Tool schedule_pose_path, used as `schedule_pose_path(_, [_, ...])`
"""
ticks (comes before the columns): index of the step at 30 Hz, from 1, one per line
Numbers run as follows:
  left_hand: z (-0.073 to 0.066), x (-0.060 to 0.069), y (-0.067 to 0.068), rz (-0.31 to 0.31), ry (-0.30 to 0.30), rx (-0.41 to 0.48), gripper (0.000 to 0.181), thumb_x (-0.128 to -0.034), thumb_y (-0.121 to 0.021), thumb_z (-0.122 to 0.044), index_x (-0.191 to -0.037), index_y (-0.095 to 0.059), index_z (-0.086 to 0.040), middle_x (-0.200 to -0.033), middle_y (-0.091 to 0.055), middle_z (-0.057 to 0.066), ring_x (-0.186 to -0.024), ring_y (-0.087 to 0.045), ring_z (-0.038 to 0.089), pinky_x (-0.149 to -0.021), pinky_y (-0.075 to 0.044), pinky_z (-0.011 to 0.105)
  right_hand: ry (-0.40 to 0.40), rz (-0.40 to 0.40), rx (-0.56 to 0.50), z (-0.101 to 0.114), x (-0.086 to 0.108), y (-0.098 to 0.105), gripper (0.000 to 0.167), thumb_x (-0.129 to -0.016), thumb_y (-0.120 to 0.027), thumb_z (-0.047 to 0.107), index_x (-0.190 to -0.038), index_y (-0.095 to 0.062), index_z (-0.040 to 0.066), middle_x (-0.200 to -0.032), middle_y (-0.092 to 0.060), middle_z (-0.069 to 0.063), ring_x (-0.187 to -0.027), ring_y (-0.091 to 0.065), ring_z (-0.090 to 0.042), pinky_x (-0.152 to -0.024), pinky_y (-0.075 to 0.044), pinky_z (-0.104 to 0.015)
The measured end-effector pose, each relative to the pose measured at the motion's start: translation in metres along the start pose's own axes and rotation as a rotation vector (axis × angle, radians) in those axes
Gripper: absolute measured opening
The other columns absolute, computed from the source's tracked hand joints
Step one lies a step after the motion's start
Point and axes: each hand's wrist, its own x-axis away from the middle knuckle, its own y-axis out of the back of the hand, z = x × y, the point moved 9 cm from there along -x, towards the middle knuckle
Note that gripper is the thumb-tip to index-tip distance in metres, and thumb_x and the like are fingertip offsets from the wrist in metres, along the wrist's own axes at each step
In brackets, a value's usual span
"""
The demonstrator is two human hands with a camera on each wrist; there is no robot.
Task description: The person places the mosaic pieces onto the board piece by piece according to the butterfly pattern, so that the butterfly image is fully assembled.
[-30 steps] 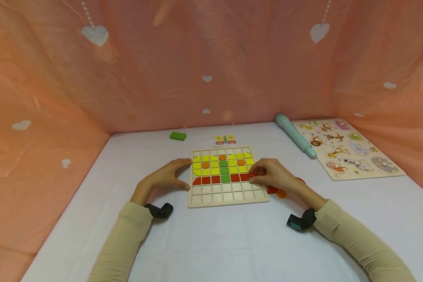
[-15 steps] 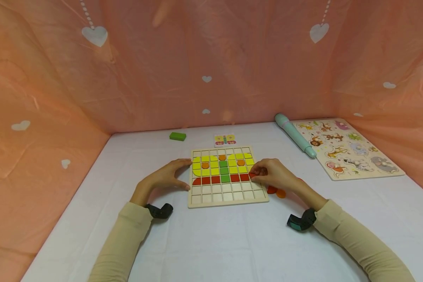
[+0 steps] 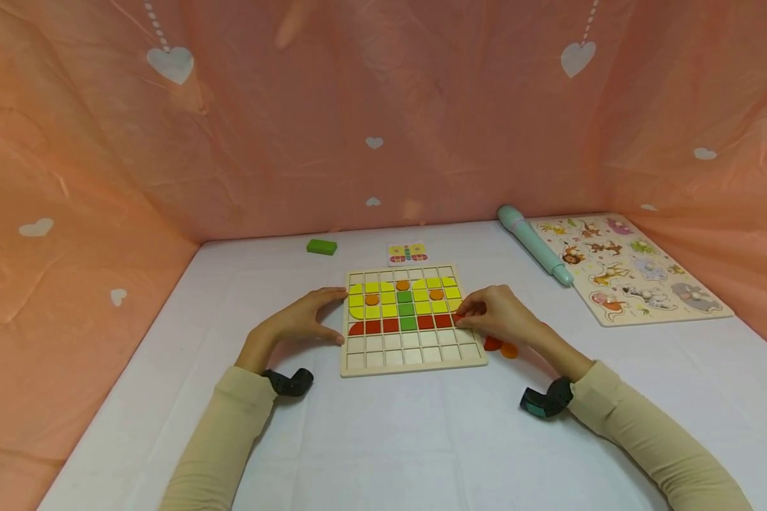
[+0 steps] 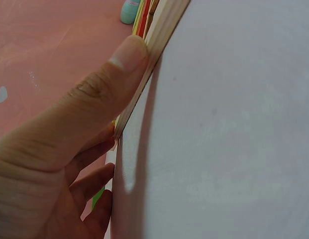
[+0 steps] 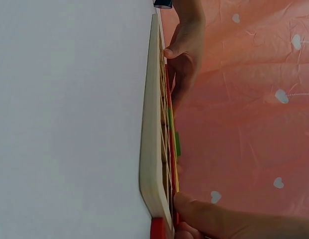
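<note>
A wooden grid board point(image 3: 412, 359) lies flat on the white table. Yellow tiles point(image 3: 390, 311) and orange discs point(image 3: 436, 294) sit in its upper cells, a green column point(image 3: 407, 309) down the middle and a row of red tiles point(image 3: 390, 325) below. My left hand point(image 3: 299, 317) rests along the board's left edge, thumb and fingers spread; the left wrist view has the thumb point(image 4: 109, 82) against the wooden side. At the right end of the red row, my right hand point(image 3: 500, 314) pinches a red tile point(image 3: 459, 319), mostly hidden by the fingertips.
Loose red point(image 3: 492, 344) and orange point(image 3: 509, 350) pieces lie right of the board, partly under the right hand. Behind it are a small pattern card point(image 3: 407, 253) and a green block point(image 3: 322, 247). A mint pen-shaped stick point(image 3: 537, 247) and an animal puzzle board point(image 3: 671, 321) lie at the right.
My right hand's fingertips have shifted very slightly to the right at the end of the red row. The left hand and the board stay in place.
</note>
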Motion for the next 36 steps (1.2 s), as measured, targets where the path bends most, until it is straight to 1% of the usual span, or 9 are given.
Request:
schedule_pose_path(5, [0.0, 0.0, 0.0, 0.002, 0.002, -0.005, 0.093, -0.0691, -0.082, -0.036, -0.144, -0.034, -0.007, -0.15, -0.029, 0.013, -0.139, -0.021, 0.032, -0.113, -0.019, 0.051, -0.005, 0.015, -0.014, 0.0, 0.0, 0.003, 0.018, -0.078, -0.076, 0.019, -0.09, -0.073, 0.007, -0.079, -0.067, 0.003, -0.071, -0.056, -0.011, -0.063, -0.049, -0.022])
schedule_pose_path(11, [0.002, -0.001, -0.002, -0.001, 0.014, -0.005, 0.095, -0.0678, -0.082, -0.038, -0.144, -0.034, -0.01, -0.151, -0.029, 0.011, -0.139, -0.021, 0.031, -0.113, -0.019, 0.05, 0.044, 0.014, -0.023, -0.002, 0.004, 0.026, 0.024, -0.078, -0.076, 0.015, -0.097, -0.07, 0.003, -0.084, -0.067, -0.002, -0.072, -0.056, -0.014, -0.065, -0.05, -0.021])
schedule_pose_path(13, [0.003, -0.002, -0.003, 0.0, 0.017, -0.006, 0.095, -0.0677, -0.082, -0.038, -0.145, -0.034, -0.01, -0.151, -0.028, 0.011, -0.139, -0.02, 0.031, -0.113, -0.018, 0.05, 0.054, 0.052, -0.025, -0.005, 0.009, 0.028, 0.025, -0.077, -0.077, 0.015, -0.098, -0.069, 0.003, -0.087, -0.067, -0.001, -0.073, -0.057, -0.013, -0.067, -0.051, -0.021])
schedule_pose_path(16, [0.004, -0.002, -0.003, 0.003, 0.022, -0.003, 0.095, -0.0677, -0.082, -0.039, -0.145, -0.034, -0.011, -0.151, -0.028, 0.01, -0.14, -0.02, 0.031, -0.113, -0.019, 0.05, 0.073, 0.149, -0.013, -0.01, 0.019, 0.024, 0.028, -0.076, -0.078, 0.018, -0.098, -0.068, 0.004, -0.088, -0.066, 0.0, -0.075, -0.057, -0.012, -0.068, -0.051, -0.021])
schedule_pose_path(20, [0.005, -0.002, -0.002, -0.001, 0.022, 0.002, 0.095, -0.0678, -0.082, -0.04, -0.144, -0.034, -0.01, -0.151, -0.029, 0.011, -0.139, -0.02, 0.031, -0.113, -0.019, 0.051, 0.11, 0.23, 0.006, -0.011, 0.03, 0.016, 0.034, -0.07, -0.082, 0.025, -0.094, -0.067, 0.006, -0.083, -0.062, 0.002, -0.073, -0.054, -0.012, -0.065, -0.05, -0.021])
schedule_pose_path(23, [0.005, -0.001, -0.001, -0.003, 0.024, 0.004, 0.095, -0.0677, -0.082, -0.04, -0.145, -0.034, -0.011, -0.151, -0.028, 0.01, -0.14, -0.02, 0.031, -0.113, -0.019, 0.051, 0.141, 0.23, 0.005, -0.01, 0.035, 0.013, 0.034, -0.068, -0.084, 0.026, -0.09, -0.067, 0.007, -0.078, -0.058, 0.003, -0.07, -0.053, -0.011, -0.061, -0.049, -0.02])
schedule_pose_path(25, [0.005, -0.001, -0.001, -0.004, 0.022, 0.005, 0.095, -0.0677, -0.082, -0.04, -0.145, -0.034, -0.011, -0.151, -0.028, 0.011, -0.14, -0.02, 0.031, -0.113, -0.018, 0.051, 0.156, 0.219, 0.004, -0.01, 0.036, 0.012, 0.031, -0.069, -0.083, 0.025, -0.088, -0.066, 0.007, -0.076, -0.056, 0.003, -0.068, -0.052, -0.01, -0.06, -0.048, -0.02])
schedule_pose_path(32, [0.005, -0.001, -0.002, -0.002, 0.023, 0.004, 0.095, -0.0675, -0.082, -0.039, -0.144, -0.035, -0.01, -0.151, -0.029, 0.011, -0.14, -0.02, 0.031, -0.113, -0.019, 0.05, 0.147, 0.215, -0.012, -0.014, 0.038, 0.009, 0.021, -0.075, -0.078, 0.022, -0.087, -0.067, 0.01, -0.074, -0.057, 0.008, -0.067, -0.051, -0.006, -0.06, -0.047, -0.019])
schedule_pose_path(36, [0.003, 0.0, 0.0, -0.002, 0.025, -0.003, 0.095, -0.0678, -0.082, -0.039, -0.144, -0.034, -0.01, -0.151, -0.029, 0.011, -0.139, -0.02, 0.031, -0.113, -0.019, 0.05, 0.186, 0.162, 0.01, -0.011, 0.035, 0.017, 0.021, -0.077, -0.077, 0.021, -0.091, -0.068, 0.01, -0.078, -0.059, 0.007, -0.068, -0.052, -0.006, -0.06, -0.047, -0.02])
